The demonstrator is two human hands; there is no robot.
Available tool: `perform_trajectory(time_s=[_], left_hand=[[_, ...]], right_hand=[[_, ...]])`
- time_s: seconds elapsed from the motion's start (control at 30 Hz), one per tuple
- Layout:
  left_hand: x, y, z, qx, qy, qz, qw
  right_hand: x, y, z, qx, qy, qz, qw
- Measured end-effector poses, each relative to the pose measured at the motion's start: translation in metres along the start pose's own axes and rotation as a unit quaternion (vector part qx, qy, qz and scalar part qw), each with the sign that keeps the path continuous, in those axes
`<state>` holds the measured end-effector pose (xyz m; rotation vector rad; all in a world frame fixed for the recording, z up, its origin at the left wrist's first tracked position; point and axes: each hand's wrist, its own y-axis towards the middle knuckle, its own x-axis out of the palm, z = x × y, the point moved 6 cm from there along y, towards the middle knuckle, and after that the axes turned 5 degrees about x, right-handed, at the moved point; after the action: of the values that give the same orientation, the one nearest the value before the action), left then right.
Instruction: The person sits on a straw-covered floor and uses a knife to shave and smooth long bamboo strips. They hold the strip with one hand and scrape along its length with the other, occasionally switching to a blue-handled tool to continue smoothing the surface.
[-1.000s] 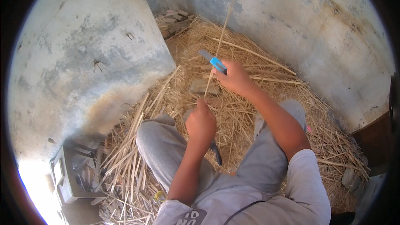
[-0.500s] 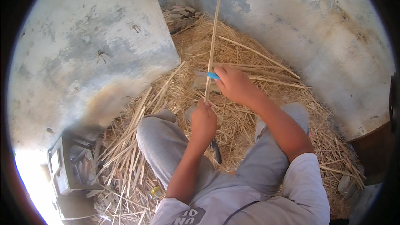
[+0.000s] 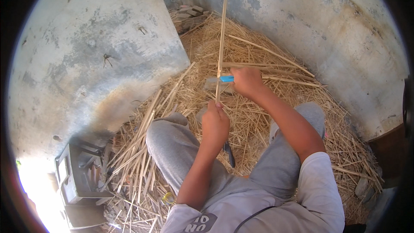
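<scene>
My left hand (image 3: pixel 215 123) is closed round the near end of a long, pale bamboo strip (image 3: pixel 223 30), which points away from me toward the far wall. In my right hand (image 3: pixel 247 80) is a knife with a blue handle (image 3: pixel 227 79). Its grey blade lies across the strip, a little beyond my left fist, and pokes out to the left. At the blade the strip looks nicked or split into a thin shaving. My right fingers wrap the handle and hide its rear end.
Shavings and split strips (image 3: pixel 142 146) cover the floor around my crossed legs. A dark-handled tool (image 3: pixel 229 153) lies between my knees. Farther off, several long strips (image 3: pixel 271 56) rest on the pile. Painted walls (image 3: pixel 108 39) stand left and right; a grey frame (image 3: pixel 77 177) is at lower left.
The blue-handled knife sits slightly farther right, its blade now flatter across the strip. A nick or raised sliver shows at the blade. The whole view has shifted a little.
</scene>
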<state>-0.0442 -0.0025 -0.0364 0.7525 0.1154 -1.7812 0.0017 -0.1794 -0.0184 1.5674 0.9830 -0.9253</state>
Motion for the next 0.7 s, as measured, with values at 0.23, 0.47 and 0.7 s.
perform_trajectory(time_s=[0.23, 0.47, 0.7], left_hand=[[0.001, 0.000, 0.003, -0.010, 0.012, -0.001, 1.000], [0.023, -0.008, 0.008, -0.070, 0.075, -0.036, 0.994], [0.021, -0.009, 0.017, -0.089, 0.026, -0.011, 0.996]], right_hand=[[0.002, 0.007, 0.008, 0.043, -0.066, 0.003, 0.997], [-0.006, 0.022, 0.012, -0.029, -0.156, 0.101, 0.982], [0.002, 0.040, 0.018, -0.082, -0.149, 0.207, 0.964]])
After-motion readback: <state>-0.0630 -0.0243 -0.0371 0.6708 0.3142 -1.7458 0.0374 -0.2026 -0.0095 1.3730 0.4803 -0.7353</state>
